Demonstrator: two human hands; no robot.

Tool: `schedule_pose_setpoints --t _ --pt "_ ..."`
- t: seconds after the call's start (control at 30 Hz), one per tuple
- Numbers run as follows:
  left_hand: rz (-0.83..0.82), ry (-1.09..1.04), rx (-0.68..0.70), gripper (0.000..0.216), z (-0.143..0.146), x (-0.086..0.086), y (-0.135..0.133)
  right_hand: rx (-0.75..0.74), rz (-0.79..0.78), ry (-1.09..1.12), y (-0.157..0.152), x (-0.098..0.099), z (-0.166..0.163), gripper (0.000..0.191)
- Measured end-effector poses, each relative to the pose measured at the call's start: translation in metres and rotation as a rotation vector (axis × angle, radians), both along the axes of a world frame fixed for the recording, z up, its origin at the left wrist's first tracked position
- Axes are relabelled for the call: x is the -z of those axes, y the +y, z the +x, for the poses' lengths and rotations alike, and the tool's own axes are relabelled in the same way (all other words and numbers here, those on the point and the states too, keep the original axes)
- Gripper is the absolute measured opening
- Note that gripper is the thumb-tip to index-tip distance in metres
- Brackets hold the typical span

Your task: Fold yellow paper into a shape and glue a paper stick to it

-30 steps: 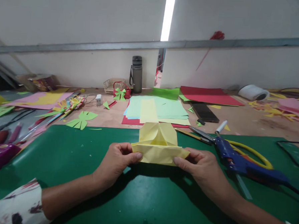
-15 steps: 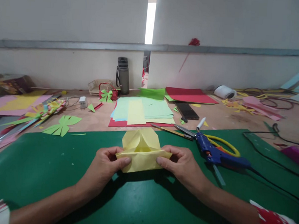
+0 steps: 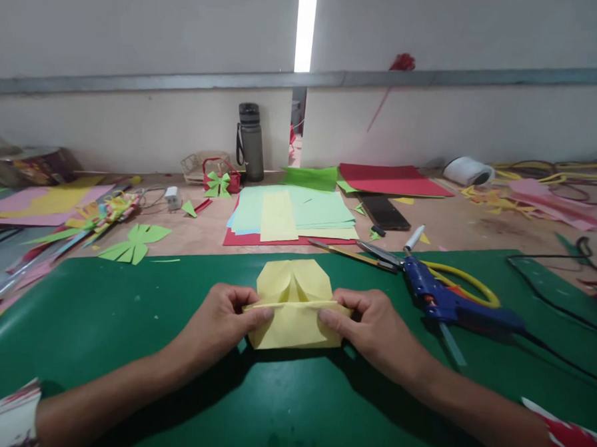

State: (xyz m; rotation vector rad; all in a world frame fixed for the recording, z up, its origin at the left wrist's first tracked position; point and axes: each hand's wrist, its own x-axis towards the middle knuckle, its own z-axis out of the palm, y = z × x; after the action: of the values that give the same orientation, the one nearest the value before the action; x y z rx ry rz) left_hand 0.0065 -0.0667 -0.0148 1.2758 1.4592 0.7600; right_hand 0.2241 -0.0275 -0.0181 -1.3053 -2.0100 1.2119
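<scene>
We see both hands meeting on a folded yellow paper (image 3: 294, 303) that lies near the front middle of the green mat (image 3: 123, 321). The left hand (image 3: 221, 319) pinches the paper's left end along a raised horizontal crease, thumb on the near side and fingers curled behind; the right hand (image 3: 368, 324) grips the right end of the same crease in the same way. The paper's far part lies flat on the mat with folded corners, while the near flap hangs toward us below the crease. Just to the right of the right hand lies a blue glue gun (image 3: 454, 308), its nozzle pointing away from us, and beside it scissors with yellow handles (image 3: 426, 267) rest across the mat's far edge. Beyond the mat, a stack of pastel sheets (image 3: 292, 213) sits on the wooden table, with a dark water bottle (image 3: 249, 142) standing by the wall and a green paper bow (image 3: 134, 243) off to the left.
</scene>
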Motion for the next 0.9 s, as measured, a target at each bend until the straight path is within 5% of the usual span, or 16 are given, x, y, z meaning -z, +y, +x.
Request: schedule_pose_setpoints --t 0.2,0.4,0.6,0.77,0.9 --pt "0.118 0.496 0.304 0.03 -0.003 -0.005 0.003 -0.159 0.294 -0.242 0.007 0.002 -0.002 0.023" --pt "0.175 0.818 0.366 0.033 -0.004 -0.009 0.007 -0.128 0.402 -0.468 0.009 0.001 -0.004 0.024" --pt "0.139 0.576 0.285 0.012 -0.004 -0.003 0.015 -0.158 0.247 -0.485 0.014 -0.007 -0.006 0.017" --pt "0.117 0.489 0.223 0.028 -0.005 0.006 0.017 -0.067 0.138 -0.28 0.018 -0.001 -0.006 0.039" --pt "0.126 0.492 0.203 0.026 -0.005 0.007 0.016 -0.045 0.064 -0.185 0.018 0.005 -0.006 0.031"
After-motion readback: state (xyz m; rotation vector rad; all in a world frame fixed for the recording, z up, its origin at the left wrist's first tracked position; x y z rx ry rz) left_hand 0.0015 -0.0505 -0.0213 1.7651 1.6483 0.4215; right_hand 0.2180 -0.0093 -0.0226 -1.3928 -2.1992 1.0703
